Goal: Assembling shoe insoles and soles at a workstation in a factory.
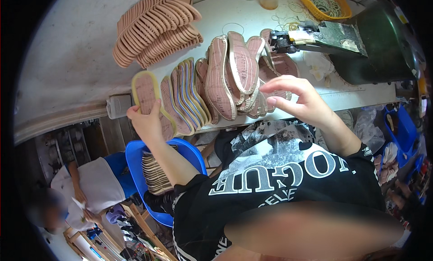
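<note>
My left hand [148, 125] is closed around the lower part of a pink insole with a yellow edge [146, 89], thumb on its face. This insole stands at the left end of a leaning row of insoles [184, 98] with yellow and blue edges. To the right lies a heaped pile of pink checked insoles [219, 78] with pale edging. My right hand [300, 101] is beside that pile, its thumb and fingers apart with nothing between them. Whether its fingertips touch the pile's right side, I cannot tell.
A green sewing machine [374, 40] reaches over the white table [212, 15] from the right. Stacked tan insoles [155, 26] stand at the far left. At the back is a yellow basket [346, 11]. A blue chair [194, 155] holds more insoles; another person [97, 180] is at lower left.
</note>
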### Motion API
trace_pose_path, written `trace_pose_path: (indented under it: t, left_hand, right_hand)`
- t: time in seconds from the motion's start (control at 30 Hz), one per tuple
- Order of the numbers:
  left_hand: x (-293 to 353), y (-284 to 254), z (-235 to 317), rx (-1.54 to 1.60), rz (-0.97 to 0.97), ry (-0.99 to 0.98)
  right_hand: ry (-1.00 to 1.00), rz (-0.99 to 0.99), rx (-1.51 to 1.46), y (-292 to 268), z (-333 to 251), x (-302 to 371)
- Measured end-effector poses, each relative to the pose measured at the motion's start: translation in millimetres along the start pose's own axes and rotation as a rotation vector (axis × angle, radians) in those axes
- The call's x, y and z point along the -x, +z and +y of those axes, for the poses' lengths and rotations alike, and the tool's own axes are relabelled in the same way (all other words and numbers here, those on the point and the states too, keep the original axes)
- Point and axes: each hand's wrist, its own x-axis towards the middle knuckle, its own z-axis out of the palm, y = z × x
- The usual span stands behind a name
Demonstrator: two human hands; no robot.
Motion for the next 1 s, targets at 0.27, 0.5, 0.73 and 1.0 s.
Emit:
trace_pose_path:
  t: [0.27,0.5,0.73,1.0]
  left_hand:
    - [82,9,150,1.56,-0.969,0.356]
    - [102,2,182,1.541,-1.244,0.341]
    - [107,12,193,1.469,-0.998,0.464]
    - [96,9,212,1.307,-0.783,0.636]
  right_hand:
    - [0.13,-0.193,-1.06,11,7,-8]
    - [0.177,0.026,-1.042,0,16,-7]
    - [0.293,-0.111,-0.955,-28,14,3]
    - [0.266,0.028,-0.472,-38,-6,-7]
